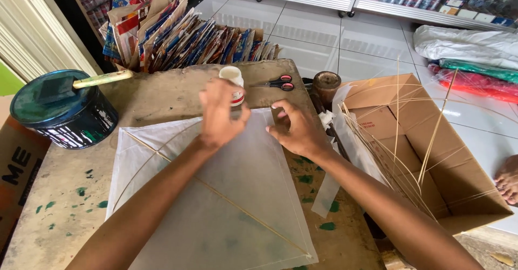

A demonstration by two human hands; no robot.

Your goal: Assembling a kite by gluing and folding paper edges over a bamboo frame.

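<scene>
L hand (218,116): fingers curled, half spread, pressing on the kite (216,205) near its top corner, just in front of a small white glue bottle (233,83). R hand (297,129): fingers bent, pinching the kite's upper-right edge. Kite lies flat on the table (65,205); long spar runs diagonally, upper-left to lower-right. Bare table to the left; cardboard box (458,167) w/ bamboo sticks crowds the right. Scissors (280,82) behind.

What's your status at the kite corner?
Both hands on kite's top corner: left hand, right hand. White kite flat on table. Glue bottle just behind.

Translucent white kite paper (237,205), red-handled scissors (281,82), dark teal tin (65,110), green-spotted table (70,194), perhaps paint
</scene>
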